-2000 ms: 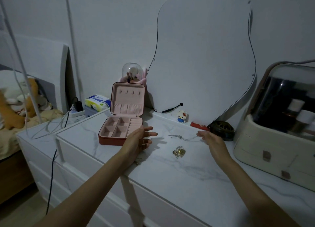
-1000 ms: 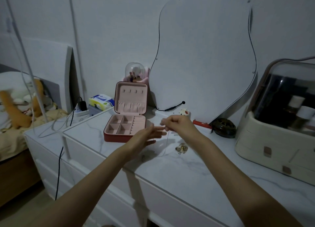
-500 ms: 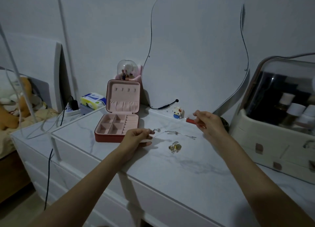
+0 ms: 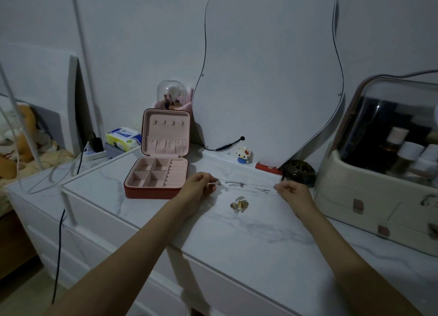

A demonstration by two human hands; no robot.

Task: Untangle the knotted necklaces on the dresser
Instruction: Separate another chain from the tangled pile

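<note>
both hands, left hand [image 4: 198,187] and right hand [image 4: 292,193], pinch a faint silver chain [image 4: 246,185].

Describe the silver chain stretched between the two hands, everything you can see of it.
The silver chain is thin, metallic-looking and pulled out nearly level just above the marble dresser top. The left hand pinches one end, the right hand the other. Small kinks or charms bunch near its middle and ends; whether knots remain is too fine to tell. A gold tangle lies apart, nearer the camera.
</note>
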